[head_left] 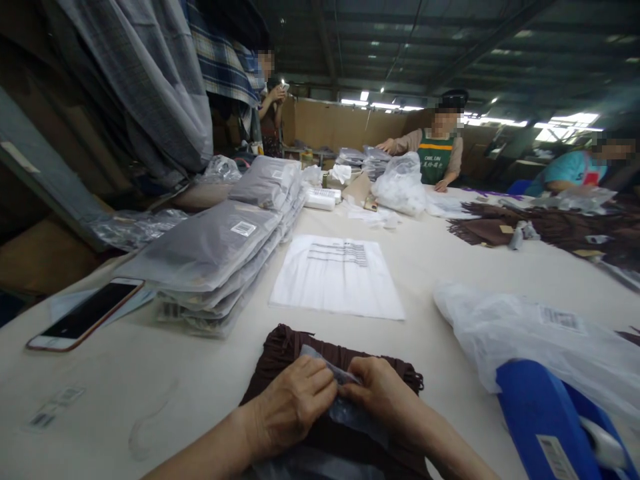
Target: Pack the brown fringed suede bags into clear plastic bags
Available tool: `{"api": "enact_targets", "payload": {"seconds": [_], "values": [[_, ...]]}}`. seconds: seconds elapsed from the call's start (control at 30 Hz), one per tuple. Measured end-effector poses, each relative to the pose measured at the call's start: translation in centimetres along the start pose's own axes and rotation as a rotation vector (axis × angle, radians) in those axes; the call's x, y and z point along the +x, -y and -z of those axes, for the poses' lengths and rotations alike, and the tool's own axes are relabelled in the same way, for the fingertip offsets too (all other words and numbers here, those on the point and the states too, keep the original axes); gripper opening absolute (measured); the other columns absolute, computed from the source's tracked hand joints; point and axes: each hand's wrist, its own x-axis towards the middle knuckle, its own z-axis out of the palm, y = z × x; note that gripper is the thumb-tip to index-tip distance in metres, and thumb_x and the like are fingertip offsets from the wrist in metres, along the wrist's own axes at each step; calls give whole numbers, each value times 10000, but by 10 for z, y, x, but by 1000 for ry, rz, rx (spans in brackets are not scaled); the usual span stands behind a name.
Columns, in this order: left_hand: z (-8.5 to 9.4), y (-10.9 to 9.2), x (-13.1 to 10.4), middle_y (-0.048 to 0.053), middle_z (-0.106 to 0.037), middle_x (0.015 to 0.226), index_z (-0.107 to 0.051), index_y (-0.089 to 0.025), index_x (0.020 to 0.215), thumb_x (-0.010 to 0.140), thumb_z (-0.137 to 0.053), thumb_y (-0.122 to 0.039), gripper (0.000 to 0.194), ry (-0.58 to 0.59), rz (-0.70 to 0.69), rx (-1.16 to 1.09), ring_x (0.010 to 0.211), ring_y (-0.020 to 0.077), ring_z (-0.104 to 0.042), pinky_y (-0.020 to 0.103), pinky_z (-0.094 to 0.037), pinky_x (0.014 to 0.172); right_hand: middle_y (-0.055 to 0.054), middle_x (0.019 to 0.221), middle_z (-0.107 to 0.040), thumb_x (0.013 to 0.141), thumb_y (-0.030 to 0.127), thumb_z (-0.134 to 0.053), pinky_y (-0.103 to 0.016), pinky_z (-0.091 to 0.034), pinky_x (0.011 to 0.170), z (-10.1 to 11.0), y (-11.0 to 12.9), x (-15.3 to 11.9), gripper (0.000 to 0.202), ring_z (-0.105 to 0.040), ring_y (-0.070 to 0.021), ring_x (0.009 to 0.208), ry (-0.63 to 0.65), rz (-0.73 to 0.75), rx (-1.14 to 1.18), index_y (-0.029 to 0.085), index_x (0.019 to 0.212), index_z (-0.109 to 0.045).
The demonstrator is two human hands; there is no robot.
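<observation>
A folded dark brown fringed scarf [280,357] lies on the table right in front of me. Over it, a clear plastic bag [357,417] is bunched up between my hands. My left hand [297,397] is closed on the bag's left part, fingers curled. My right hand [377,387] pinches the same plastic between thumb and fingers, a little to the right. The scarf's lower part is partly covered by plastic and by my forearms. Just beyond the scarf, a white printed bag [335,283] lies flat.
A stack of bagged grey items [200,247] stands at left, beside a phone [95,313]. At right are a blue tape dispenser [540,407] and translucent bags [500,327]. Brown fringed scarves [565,227] lie farther right. A co-worker in a green apron [435,157] stands across the table.
</observation>
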Motion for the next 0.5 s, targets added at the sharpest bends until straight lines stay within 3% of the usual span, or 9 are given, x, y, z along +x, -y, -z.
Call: {"api": "enact_targets", "payload": {"seconds": [0.07, 0.13, 0.23, 0.33, 0.4, 0.5], "values": [[-7, 2, -2, 61, -568, 808, -541, -131, 855, 865, -362, -84, 185, 71, 41, -11, 734, 190, -491, 333, -454, 650, -17, 651, -618, 684, 186, -618, -232, -319, 535, 1, -4, -6, 69, -553, -150, 626, -55, -29, -83, 174, 671, -552], [-8, 4, -4, 67, -564, 831, -529, -136, 873, 840, -372, -73, 172, 107, 75, -43, 747, 195, -482, 345, -448, 670, -41, 695, -626, 700, 163, -604, -267, -381, 566, 0, -8, -16, 63, -582, -190, 654, -251, 23, -260, 171, 757, -578], [-9, 6, -7, 80, -575, 903, -521, -151, 921, 834, -387, -82, 174, 109, 120, -89, 798, 204, -493, 353, -448, 709, -75, 855, -646, 779, 144, -535, -290, -477, 665, -10, -6, -27, 182, -611, -186, 749, -650, 390, -434, 160, 950, -595], [-12, 7, -10, 103, -581, 1063, -491, -160, 1084, 845, -417, -107, 256, 78, 157, -139, 898, 218, -510, 371, -451, 788, -73, 996, -671, 848, 172, -477, -232, -477, 812, -32, -6, -21, 257, -614, -145, 918, -798, 761, -448, 135, 1081, -580], [-11, 7, -11, 103, -573, 1142, -466, -165, 1157, 829, -461, -108, 332, 110, 189, -180, 954, 224, -513, 378, -446, 839, -81, 1013, -688, 882, 289, -438, -262, -480, 821, -49, -15, -9, 302, -611, -173, 972, -872, 816, -576, 108, 1054, -608], [-1, 6, -10, 82, -560, 1213, -497, -184, 1134, 790, -525, -95, 357, 164, 243, -261, 1017, 223, -512, 362, -432, 895, -104, 1090, -670, 883, 503, -365, -325, -474, 830, -71, -41, 8, 520, -601, -224, 1018, -931, 754, -774, 97, 1084, -620]]}}
